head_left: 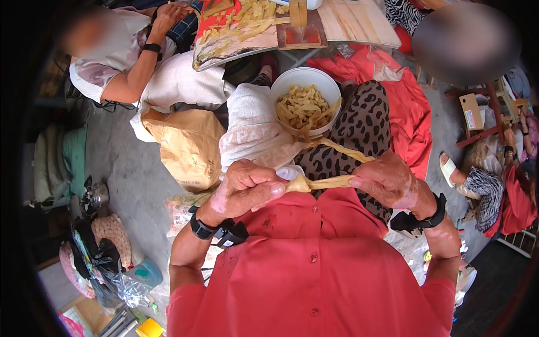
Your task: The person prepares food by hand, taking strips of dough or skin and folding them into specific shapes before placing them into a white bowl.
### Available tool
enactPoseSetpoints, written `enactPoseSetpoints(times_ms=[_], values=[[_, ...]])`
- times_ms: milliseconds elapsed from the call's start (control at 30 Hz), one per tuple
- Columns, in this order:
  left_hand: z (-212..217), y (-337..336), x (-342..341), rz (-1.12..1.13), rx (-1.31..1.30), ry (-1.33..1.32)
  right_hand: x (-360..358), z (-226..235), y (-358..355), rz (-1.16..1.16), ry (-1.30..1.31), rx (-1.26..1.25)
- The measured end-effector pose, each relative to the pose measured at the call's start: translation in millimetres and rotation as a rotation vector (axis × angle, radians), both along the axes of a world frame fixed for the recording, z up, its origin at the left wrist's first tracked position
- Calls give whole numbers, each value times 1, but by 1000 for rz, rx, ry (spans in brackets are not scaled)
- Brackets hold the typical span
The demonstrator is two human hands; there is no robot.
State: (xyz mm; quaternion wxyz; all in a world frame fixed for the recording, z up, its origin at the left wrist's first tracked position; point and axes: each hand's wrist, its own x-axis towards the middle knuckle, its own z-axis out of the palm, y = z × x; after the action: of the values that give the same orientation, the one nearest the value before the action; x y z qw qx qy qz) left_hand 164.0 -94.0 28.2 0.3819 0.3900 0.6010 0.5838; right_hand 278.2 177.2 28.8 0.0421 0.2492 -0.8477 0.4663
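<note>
White bowl (331, 84) w/ yellow strips (303, 106) (heaped).

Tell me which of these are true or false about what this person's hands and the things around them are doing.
1. Both hands hold one pale yellow strip between them. True: left hand, right hand.
2. The white bowl is empty. False: it holds yellow strip pieces.
3. The bowl sits on a leopard-print cloth. True, as far as can be seen.
4. The person wears a blue shirt. False: the shirt is red.
5. Both wrists carry black bands. True.
</note>
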Motion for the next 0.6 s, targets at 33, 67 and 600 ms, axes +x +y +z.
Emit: enactPoseSetpoints(times_ms=[33,67,600], values=[[1,-3,0,-20,3,-25,0,2,-2,8,10,-11],[3,-5,1,-40,5,-51,1,2,-4,16,19,-22],[-6,25,-5,66,-78,406,0,-2,-17,-68,170,213]])
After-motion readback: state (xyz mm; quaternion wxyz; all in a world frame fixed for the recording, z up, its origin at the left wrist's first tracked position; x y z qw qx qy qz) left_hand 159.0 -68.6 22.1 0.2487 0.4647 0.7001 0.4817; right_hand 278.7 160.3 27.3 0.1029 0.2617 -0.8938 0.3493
